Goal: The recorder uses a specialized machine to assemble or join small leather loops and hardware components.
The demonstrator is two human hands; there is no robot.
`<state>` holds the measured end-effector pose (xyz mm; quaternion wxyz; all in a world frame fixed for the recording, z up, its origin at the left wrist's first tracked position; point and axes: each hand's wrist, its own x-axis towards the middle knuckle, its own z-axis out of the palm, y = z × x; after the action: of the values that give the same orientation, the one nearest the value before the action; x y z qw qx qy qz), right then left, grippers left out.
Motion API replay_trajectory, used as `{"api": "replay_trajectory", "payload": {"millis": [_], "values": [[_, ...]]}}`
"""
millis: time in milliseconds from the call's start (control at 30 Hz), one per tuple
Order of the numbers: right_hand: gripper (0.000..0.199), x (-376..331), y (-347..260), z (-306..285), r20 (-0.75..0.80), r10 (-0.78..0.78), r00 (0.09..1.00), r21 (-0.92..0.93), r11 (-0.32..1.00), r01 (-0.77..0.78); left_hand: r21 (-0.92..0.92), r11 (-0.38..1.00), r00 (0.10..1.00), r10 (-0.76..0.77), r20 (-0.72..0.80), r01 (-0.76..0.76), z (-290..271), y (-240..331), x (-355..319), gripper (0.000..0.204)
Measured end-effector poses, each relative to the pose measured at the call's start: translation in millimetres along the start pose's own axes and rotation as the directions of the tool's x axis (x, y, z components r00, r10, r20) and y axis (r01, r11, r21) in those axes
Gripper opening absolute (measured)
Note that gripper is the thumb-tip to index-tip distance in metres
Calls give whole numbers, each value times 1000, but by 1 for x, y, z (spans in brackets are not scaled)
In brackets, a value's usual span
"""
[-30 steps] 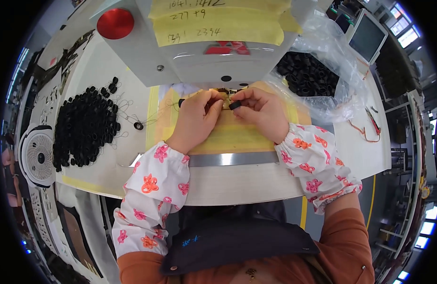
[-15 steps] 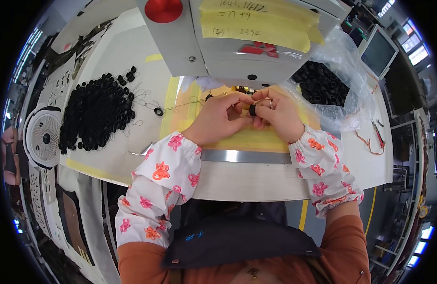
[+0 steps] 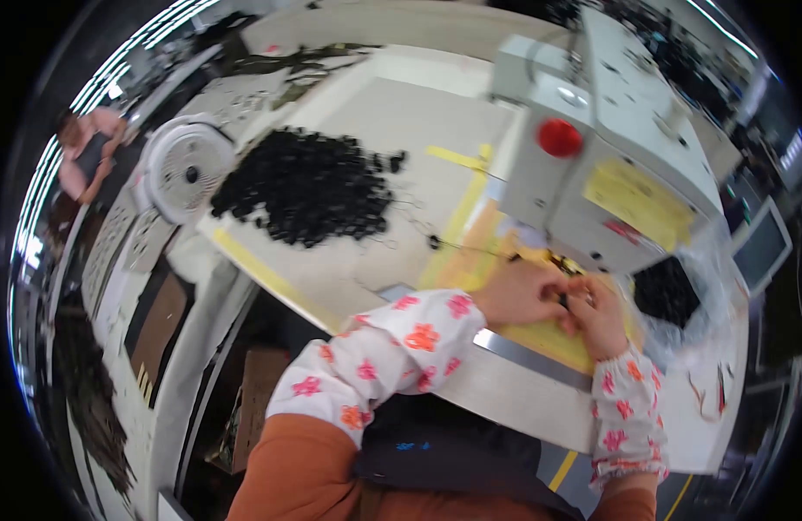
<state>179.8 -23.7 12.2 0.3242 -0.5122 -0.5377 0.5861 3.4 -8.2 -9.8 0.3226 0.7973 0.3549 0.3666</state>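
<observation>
Both hands meet in front of the machine's head, above a yellow-covered work plate (image 3: pixel 527 334). My left hand (image 3: pixel 520 293) is closed, its thumb and fingers bent toward the right fingertips. Between the fingertips shows a small black loop (image 3: pixel 563 300), which my right hand (image 3: pixel 599 315) pinches from the other side. Fingers partly cover the loop, and motion blurs it. A thin thread leads left from beside my left hand, past another black loop (image 3: pixel 434 242) lying on the table.
Ahead stands a pale machine (image 3: pixel 540 187) with a red button (image 3: pixel 559 137). A heap of black loops (image 3: pixel 305 187) lies left, near a white fan (image 3: pixel 191 169). At right are a clear bag (image 3: pixel 709 286) around more black pieces (image 3: pixel 666 291) and a screen (image 3: pixel 761 247). Another person (image 3: pixel 93 156) is far left.
The view has swung left and tilted, so the machine and hands appear farther right and lower. Both hands are still together at the black loop.
</observation>
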Motion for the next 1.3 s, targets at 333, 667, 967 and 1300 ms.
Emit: {"api": "replay_trajectory", "payload": {"millis": [333,667,967,1300], "values": [[12,-5,2,17,-33,-204,979,-6,979,203,49,999,1000,0,-29,1,-1,-2,-5,23],[24,-12,4,24,37,-683,730,-598,570,563,18,1000,995,20,-99,-19,8,-9,3,18],[22,-14,4,21,31,-726,687,-669,496,553,-23,991,989,-131,70,133,-6,-4,6,21],[18,-11,16,21,167,-803,572,-763,262,591,-21,985,984,-173,32,174,5,1,4,18]]}}
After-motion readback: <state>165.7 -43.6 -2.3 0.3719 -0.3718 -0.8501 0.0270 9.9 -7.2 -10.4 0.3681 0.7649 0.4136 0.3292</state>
